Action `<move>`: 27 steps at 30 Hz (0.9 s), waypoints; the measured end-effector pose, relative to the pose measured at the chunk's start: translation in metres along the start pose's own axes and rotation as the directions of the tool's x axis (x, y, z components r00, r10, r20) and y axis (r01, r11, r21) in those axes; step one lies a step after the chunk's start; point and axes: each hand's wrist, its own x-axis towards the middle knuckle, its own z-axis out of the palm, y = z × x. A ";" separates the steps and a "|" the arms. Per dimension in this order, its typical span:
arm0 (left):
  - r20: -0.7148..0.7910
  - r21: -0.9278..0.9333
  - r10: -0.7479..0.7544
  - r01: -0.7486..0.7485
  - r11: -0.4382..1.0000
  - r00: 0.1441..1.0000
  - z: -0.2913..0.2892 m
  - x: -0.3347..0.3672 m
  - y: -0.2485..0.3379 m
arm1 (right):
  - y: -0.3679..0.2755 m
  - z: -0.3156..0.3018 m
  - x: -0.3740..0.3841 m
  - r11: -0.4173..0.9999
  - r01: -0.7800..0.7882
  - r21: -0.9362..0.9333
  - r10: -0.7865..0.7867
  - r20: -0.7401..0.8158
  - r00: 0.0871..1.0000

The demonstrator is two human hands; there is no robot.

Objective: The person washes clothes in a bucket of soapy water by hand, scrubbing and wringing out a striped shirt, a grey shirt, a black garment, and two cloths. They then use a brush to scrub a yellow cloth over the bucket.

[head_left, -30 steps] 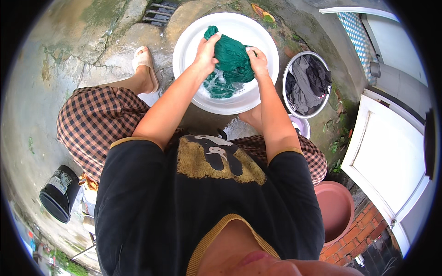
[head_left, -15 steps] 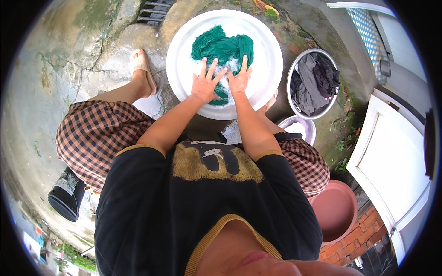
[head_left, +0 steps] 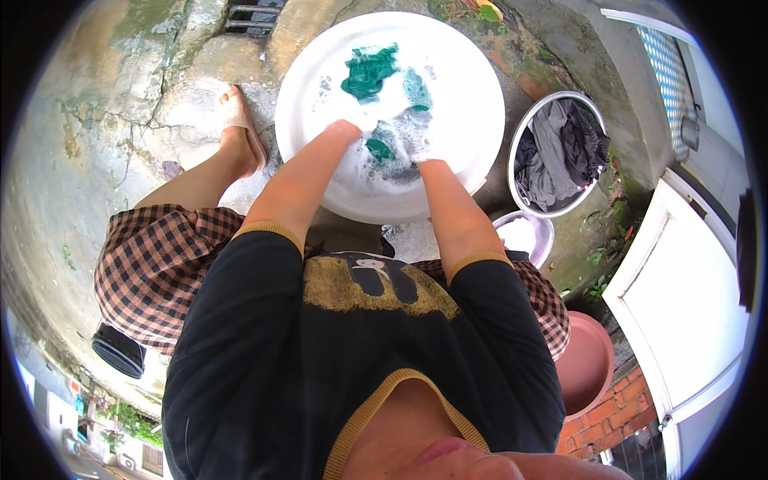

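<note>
Hands under suds [head_left: 412, 128] inside the white basin's rim [head_left: 286, 124], grip I can't tell! Dunking green cloth [head_left: 370, 74], apparently; next calls for gathering.

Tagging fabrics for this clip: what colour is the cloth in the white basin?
The cloth is deep green, best seen in the head view.

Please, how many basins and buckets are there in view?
5: the large white basin ahead; the grey-rimmed basin and the small purple basin to its right; the reddish tub, lower right; the black bucket, lower left. Others may be hidden.
</note>
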 end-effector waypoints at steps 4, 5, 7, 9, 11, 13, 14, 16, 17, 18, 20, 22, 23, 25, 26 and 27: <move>0.209 -0.039 0.025 -0.017 0.999 0.978 -0.025 -0.008 -0.003 | -0.007 -0.021 -0.009 1.000 -0.008 -0.008 0.008 0.017 1.000; 0.247 -0.049 0.040 -0.029 0.998 0.968 -0.032 -0.012 -0.003 | -0.010 -0.025 -0.014 0.999 -0.021 -0.045 0.023 0.045 0.999; 0.279 -0.078 0.080 -0.060 0.995 0.957 -0.052 -0.020 -0.003 | -0.022 -0.046 -0.014 0.987 -0.031 -0.156 0.049 0.115 0.992; 0.167 -0.142 0.151 -0.128 0.982 0.974 -0.060 -0.035 -0.010 | -0.039 -0.076 -0.027 0.963 -0.028 -0.267 0.082 0.191 0.978; -0.091 -0.235 0.219 -0.235 0.943 0.971 -0.048 -0.060 -0.025 | -0.083 -0.132 -0.073 0.944 0.231 -0.235 -0.126 0.388 0.913; -0.487 -0.268 0.320 -0.487 0.831 0.813 -0.031 -0.071 -0.026 | -0.107 -0.177 -0.100 0.971 0.218 -0.101 -0.175 0.324 0.930; -0.496 -0.262 0.328 -0.499 0.826 0.804 -0.035 -0.080 -0.018 | -0.111 -0.195 -0.113 0.981 0.189 0.053 -0.196 0.254 0.947; -0.611 -0.158 0.285 -0.466 0.871 0.738 -0.043 -0.105 0.001 | -0.126 -0.232 -0.141 0.940 0.229 0.254 -0.264 0.114 0.958; -0.656 -0.152 0.280 -0.485 0.861 0.701 -0.041 -0.110 0.006 | -0.142 -0.255 -0.159 0.913 0.221 0.341 -0.265 0.086 0.960; -0.681 -0.131 0.289 -0.500 0.856 0.673 -0.045 -0.122 0.019 | -0.142 -0.268 -0.170 0.845 0.334 0.417 -0.352 -0.036 0.935; -0.725 -0.122 0.266 -0.499 0.858 0.635 -0.042 -0.131 0.030 | -0.164 -0.292 -0.196 0.636 0.431 0.640 -0.471 -0.121 0.874; -0.884 -0.124 0.211 -0.645 0.754 0.417 -0.042 -0.130 0.050 | -0.179 -0.316 -0.222 0.544 0.508 0.668 -0.524 -0.203 0.827; -0.904 -0.132 0.178 -0.650 0.748 0.389 -0.047 -0.134 0.061 | -0.184 -0.324 -0.231 0.501 0.536 0.680 -0.528 -0.250 0.811; -0.956 -0.063 0.139 -0.645 0.761 0.257 -0.044 -0.120 0.087 | -0.184 -0.336 -0.240 0.382 0.562 0.734 -0.532 -0.322 0.783; -0.947 -0.290 -0.042 -0.793 0.536 0.318 -0.046 -0.124 0.100 | -0.183 -0.342 -0.242 0.384 0.567 0.729 -0.527 -0.331 0.783; -0.890 -0.454 -0.114 -0.832 0.319 0.442 -0.060 -0.153 0.116 | -0.172 -0.349 -0.241 0.402 0.557 0.727 -0.505 -0.332 0.797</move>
